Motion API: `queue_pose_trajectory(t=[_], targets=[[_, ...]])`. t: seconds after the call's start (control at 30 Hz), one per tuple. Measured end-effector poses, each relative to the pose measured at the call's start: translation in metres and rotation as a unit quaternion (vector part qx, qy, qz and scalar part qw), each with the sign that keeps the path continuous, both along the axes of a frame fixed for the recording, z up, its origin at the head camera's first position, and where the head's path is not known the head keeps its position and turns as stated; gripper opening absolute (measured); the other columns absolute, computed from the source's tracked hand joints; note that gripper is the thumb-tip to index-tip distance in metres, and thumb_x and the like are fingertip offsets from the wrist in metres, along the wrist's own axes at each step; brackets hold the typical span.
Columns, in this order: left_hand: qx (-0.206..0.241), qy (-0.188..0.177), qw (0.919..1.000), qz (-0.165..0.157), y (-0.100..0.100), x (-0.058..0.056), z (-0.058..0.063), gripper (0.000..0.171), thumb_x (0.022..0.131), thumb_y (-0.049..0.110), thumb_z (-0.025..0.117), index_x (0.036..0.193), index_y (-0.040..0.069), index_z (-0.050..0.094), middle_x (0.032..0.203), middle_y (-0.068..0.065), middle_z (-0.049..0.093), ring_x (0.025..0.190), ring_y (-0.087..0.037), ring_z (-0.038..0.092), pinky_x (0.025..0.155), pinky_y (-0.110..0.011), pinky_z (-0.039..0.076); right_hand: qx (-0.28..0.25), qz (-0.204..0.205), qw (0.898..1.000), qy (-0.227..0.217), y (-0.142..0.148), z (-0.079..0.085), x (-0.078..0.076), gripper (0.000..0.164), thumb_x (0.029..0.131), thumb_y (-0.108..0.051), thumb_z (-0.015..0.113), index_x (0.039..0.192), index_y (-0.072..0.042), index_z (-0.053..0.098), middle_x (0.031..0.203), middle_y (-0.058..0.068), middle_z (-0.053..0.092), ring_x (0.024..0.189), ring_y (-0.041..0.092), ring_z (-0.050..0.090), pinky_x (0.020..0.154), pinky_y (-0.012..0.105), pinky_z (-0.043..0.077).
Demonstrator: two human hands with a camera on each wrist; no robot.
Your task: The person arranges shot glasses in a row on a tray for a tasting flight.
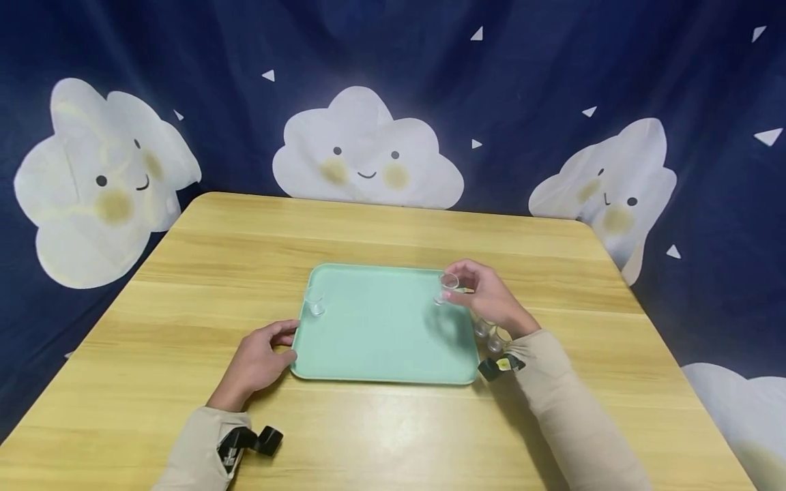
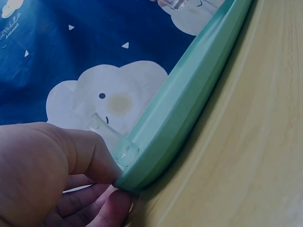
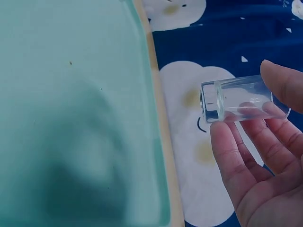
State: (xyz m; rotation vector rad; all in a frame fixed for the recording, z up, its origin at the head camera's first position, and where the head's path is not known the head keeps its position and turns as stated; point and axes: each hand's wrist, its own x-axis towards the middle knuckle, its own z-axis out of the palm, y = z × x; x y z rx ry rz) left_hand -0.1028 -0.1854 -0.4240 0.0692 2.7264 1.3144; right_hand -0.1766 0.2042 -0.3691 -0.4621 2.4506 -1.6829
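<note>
By the near left corner of the tray (image 1: 374,334), the left hand (image 1: 258,358) grips the rim, thumb and fingers bent at the edge; firm, light pressure there should stop any sliding. Just outside the tray's right edge stand at least 2 glasses (image 1: 499,341), partly hidden by the right wrist; the right sleeve (image 1: 571,409) passes close, so the forearm is best carried high to avoid knocking them. On the tray's left side, 1 standing glass (image 1: 316,308) appears upright. Over the back right part, the right hand (image 1: 488,293) pinches a small clear glass (image 3: 236,100), thumb near the mouth and fingers along the wall, its thick base seemingly tilted a little and apart from the tray. Levelling that base before contact, and loosening the fingers only once it sits flat, would likely work best. Beneath everything, a wood-grain table (image 1: 393,232) runs back to rounded corners; beyond hangs a dark blue curtain (image 1: 510,75) printed with smiling white clouds (image 1: 368,153) and pale triangles (image 1: 477,34).
</note>
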Motion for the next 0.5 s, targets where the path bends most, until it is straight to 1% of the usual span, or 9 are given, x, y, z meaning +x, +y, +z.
queue_pose_trajectory(t=[0.17,0.33,0.5], targets=[[-0.001,0.005,1.0000,-0.005,0.000,-0.001,0.000,0.049,0.084,0.005,0.061,0.133,0.001,0.057,0.110,-0.010,0.068,0.102,-0.026,0.062,0.084,-0.040,0.046,0.000,0.007,1.000,-0.002,-0.009,-0.001,-0.004,0.036,0.083,-0.002,0.074,0.115,0.002,0.058,0.116,0.026,0.061,0.104,0.028,0.062,0.092,0.040,0.047],[-0.001,0.008,1.0000,-0.006,0.000,-0.001,0.000,0.049,0.084,0.004,0.061,0.133,0.000,0.057,0.113,-0.012,0.067,0.102,-0.027,0.062,0.084,-0.039,0.046,0.000,0.016,1.000,0.001,-0.019,0.000,-0.010,0.035,0.083,-0.005,0.075,0.114,0.000,0.059,0.112,0.019,0.064,0.102,0.027,0.062,0.092,0.040,0.046],[0.005,-0.001,1.0000,-0.003,0.001,-0.001,0.001,0.049,0.084,0.004,0.061,0.133,0.001,0.056,0.116,-0.014,0.065,0.103,-0.027,0.061,0.082,-0.037,0.047,-0.004,0.031,0.999,0.006,-0.030,-0.001,-0.016,0.034,0.082,-0.003,0.075,0.112,0.001,0.060,0.109,0.015,0.065,0.100,0.027,0.062,0.091,0.041,0.046]])
